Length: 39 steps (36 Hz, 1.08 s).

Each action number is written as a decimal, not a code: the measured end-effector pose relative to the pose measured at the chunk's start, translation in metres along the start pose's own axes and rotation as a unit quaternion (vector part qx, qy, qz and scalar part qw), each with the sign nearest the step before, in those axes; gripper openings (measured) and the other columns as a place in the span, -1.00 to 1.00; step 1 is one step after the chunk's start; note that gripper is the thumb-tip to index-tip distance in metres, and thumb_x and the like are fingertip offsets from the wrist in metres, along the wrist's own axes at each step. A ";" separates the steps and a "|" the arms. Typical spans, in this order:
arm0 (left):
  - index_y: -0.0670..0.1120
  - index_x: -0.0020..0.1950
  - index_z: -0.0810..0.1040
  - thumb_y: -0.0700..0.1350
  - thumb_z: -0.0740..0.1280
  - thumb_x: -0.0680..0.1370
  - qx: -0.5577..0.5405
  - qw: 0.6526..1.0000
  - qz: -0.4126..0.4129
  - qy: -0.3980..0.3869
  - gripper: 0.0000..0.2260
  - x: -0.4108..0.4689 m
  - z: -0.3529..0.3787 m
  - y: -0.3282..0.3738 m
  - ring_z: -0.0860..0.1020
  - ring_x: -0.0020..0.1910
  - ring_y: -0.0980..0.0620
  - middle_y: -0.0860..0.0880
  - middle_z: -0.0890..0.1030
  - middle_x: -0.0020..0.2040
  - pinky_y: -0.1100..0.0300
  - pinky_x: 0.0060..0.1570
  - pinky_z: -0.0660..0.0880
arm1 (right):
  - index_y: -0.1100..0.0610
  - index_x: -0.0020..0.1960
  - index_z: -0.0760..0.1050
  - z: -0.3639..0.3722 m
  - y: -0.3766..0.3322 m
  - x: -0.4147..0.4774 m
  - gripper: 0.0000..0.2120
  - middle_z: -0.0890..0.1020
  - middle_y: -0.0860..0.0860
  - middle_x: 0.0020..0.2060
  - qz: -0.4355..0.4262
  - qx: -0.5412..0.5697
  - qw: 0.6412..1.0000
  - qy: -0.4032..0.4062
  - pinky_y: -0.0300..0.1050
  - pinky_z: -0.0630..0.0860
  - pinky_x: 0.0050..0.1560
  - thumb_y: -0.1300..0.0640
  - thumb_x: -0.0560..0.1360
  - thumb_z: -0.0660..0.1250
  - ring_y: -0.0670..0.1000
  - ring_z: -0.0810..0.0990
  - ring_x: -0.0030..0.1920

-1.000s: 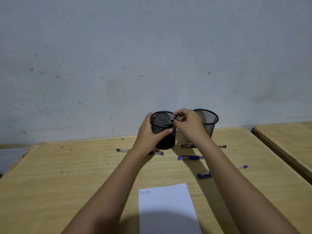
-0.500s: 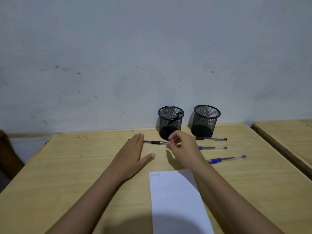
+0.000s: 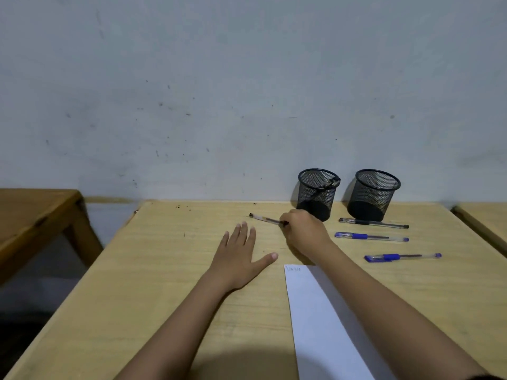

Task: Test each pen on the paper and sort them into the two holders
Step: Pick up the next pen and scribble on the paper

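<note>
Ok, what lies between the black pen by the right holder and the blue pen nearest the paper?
In the head view, a second blue pen lies on the desk between them, touching neither.

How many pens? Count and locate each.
5: one pen leaning in the left black mesh holder; a clear pen pinched by the right hand; a black pen and two blue pens on its right. More may be hidden.
</note>
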<state>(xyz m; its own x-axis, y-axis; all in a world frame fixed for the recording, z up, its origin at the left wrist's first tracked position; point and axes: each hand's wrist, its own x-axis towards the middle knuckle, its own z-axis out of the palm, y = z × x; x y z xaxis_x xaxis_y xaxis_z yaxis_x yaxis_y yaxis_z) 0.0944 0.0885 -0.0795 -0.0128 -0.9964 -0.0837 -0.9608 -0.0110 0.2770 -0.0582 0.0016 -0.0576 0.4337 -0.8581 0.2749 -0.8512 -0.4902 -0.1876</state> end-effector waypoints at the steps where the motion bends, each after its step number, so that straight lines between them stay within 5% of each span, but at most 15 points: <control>1: -0.08 0.54 -0.17 0.37 -0.03 0.51 -0.006 1.000 -0.001 0.002 -0.22 0.000 0.000 0.000 -0.24 0.53 0.02 -0.08 -0.21 0.56 0.02 0.50 -0.24 | 0.14 0.04 0.55 -0.002 -0.001 -0.001 -0.81 0.59 0.08 -0.04 0.008 0.015 1.000 0.003 -0.08 0.42 -0.20 0.19 0.53 0.19 0.13 0.54 -0.03; 5: -0.11 0.54 -0.05 0.34 0.04 0.51 -0.035 0.999 -0.004 0.012 -0.23 0.000 -0.002 0.001 -0.17 0.54 0.00 -0.09 -0.13 0.57 0.01 0.51 -0.18 | 0.11 0.01 0.59 -0.012 -0.008 -0.009 -0.82 0.64 0.03 -0.07 0.058 0.192 0.977 0.068 -0.07 0.53 -0.06 0.26 0.46 0.29 0.03 0.58 -0.06; 8: -0.13 0.34 0.35 0.25 0.24 0.50 -0.174 0.983 0.010 0.053 -0.43 -0.002 -0.008 0.001 0.23 0.45 -0.08 -0.04 0.34 0.39 0.03 0.38 0.20 | 0.18 0.00 0.58 -0.025 -0.017 -0.017 -0.83 0.62 0.05 -0.12 0.092 0.358 0.922 0.116 -0.47 0.44 -0.16 0.33 0.43 0.35 -0.06 0.55 -0.16; 10: -0.12 0.28 0.41 0.12 0.38 0.46 -0.390 0.919 -0.002 0.058 -0.51 -0.010 -0.014 0.010 0.36 0.31 0.04 0.03 0.43 0.25 0.13 0.21 0.40 | 0.17 -0.04 0.54 -0.035 -0.023 -0.024 -0.86 0.58 0.00 -0.20 0.113 0.437 0.883 0.127 -0.52 0.41 -0.25 0.31 0.42 0.38 -0.13 0.54 -0.24; 12: -0.09 0.35 0.41 -0.02 0.44 0.45 -0.593 0.804 -0.012 0.031 -0.50 -0.018 -0.016 0.020 0.37 0.35 0.10 0.04 0.40 0.36 0.07 0.20 0.51 | 0.18 -0.08 0.50 -0.042 -0.026 -0.032 -0.88 0.57 -0.05 -0.23 0.124 0.509 0.843 0.122 -0.42 0.48 -0.15 0.30 0.41 0.40 -0.19 0.56 -0.27; 14: -0.02 0.23 0.52 -0.12 0.43 0.47 -0.648 0.760 0.011 0.035 -0.66 -0.026 -0.020 0.029 0.50 0.21 0.12 0.05 0.50 0.27 0.10 0.14 0.55 | 0.19 -0.09 0.49 -0.048 -0.028 -0.040 -0.88 0.59 0.01 -0.20 0.132 0.592 0.787 0.112 -0.19 0.57 0.00 0.30 0.42 0.39 -0.07 0.61 -0.17; 17: -0.03 0.09 0.59 -0.21 0.39 0.49 -0.592 0.793 0.064 0.127 -0.80 -0.033 -0.031 0.038 0.57 -0.05 0.17 -0.01 0.61 0.06 0.32 -0.14 0.55 | 0.19 -0.12 0.46 -0.057 -0.032 -0.055 -0.88 0.56 0.10 -0.20 0.128 0.702 0.692 0.113 -0.16 0.60 0.00 0.35 0.44 0.36 0.06 0.61 -0.09; 19: -0.02 0.01 0.63 -0.22 0.40 0.48 -0.553 0.808 0.084 0.185 -0.85 -0.037 -0.036 0.039 0.59 -0.09 0.13 0.00 0.66 -0.06 0.28 -0.12 0.52 | 0.19 -0.14 0.46 -0.062 -0.033 -0.065 -0.88 0.57 0.09 -0.22 0.121 0.732 0.661 0.113 -0.20 0.60 -0.02 0.37 0.45 0.34 0.03 0.62 -0.11; 26: 0.08 -0.11 0.65 -0.24 0.42 0.45 -0.546 0.806 0.128 0.191 -0.81 -0.053 -0.049 0.053 0.63 -0.11 0.09 0.06 0.69 -0.22 0.14 0.06 0.54 | 0.24 -0.11 0.44 -0.077 -0.029 -0.086 -0.88 0.62 0.10 -0.25 0.119 0.771 0.619 0.091 -0.22 0.61 -0.07 0.41 0.45 0.32 -0.05 0.66 -0.22; 30: 0.05 -0.13 0.67 -0.26 0.38 0.48 -0.544 0.806 0.146 0.184 -0.80 -0.058 -0.052 0.064 0.65 -0.17 0.05 0.01 0.69 -0.24 0.19 0.00 0.58 | 0.26 -0.10 0.44 -0.086 -0.031 -0.091 -0.89 0.63 0.10 -0.31 0.121 0.762 0.631 0.084 -0.22 0.62 -0.08 0.41 0.44 0.32 -0.04 0.65 -0.24; 33: -0.14 -0.07 0.65 -0.31 0.35 0.50 -0.559 0.795 0.128 0.198 -0.88 -0.062 -0.059 0.057 0.64 -0.29 0.14 -0.01 0.67 -0.31 0.33 -0.14 0.57 | 0.17 -0.23 0.47 -0.095 -0.017 -0.082 -0.85 0.62 0.05 -0.37 0.209 0.711 0.654 0.149 -0.27 0.57 -0.17 0.36 0.44 0.34 -0.06 0.61 -0.33; 37: -0.21 -0.08 0.62 -0.33 0.32 0.50 -0.558 0.791 0.063 0.242 -0.91 -0.069 -0.068 -0.003 0.63 -0.35 0.19 0.03 0.66 -0.39 0.40 -0.22 0.55 | 0.23 -0.17 0.48 -0.124 0.042 -0.101 -0.92 0.63 0.02 -0.34 0.193 0.776 0.543 0.258 -0.32 0.57 -0.17 0.36 0.47 0.30 -0.04 0.60 -0.18; 39: -0.15 -0.14 0.63 -0.32 0.34 0.50 -0.533 0.813 0.046 0.230 -0.88 -0.071 -0.068 -0.025 0.62 -0.34 0.16 0.03 0.67 -0.39 0.40 -0.21 0.55 | 0.24 -0.15 0.48 -0.128 0.054 -0.113 -0.94 0.60 0.06 -0.25 0.182 0.775 0.549 0.255 -0.32 0.58 -0.15 0.36 0.47 0.30 -0.01 0.59 -0.12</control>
<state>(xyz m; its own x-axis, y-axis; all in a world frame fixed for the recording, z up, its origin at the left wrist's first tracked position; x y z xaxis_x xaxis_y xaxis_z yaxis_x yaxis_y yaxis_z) 0.1378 0.1533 -0.0149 0.2682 -0.9208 0.2832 -0.1728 0.2432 0.9545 -0.1911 0.0917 0.0223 -0.1566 -0.9817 0.1083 0.5909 -0.1810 -0.7862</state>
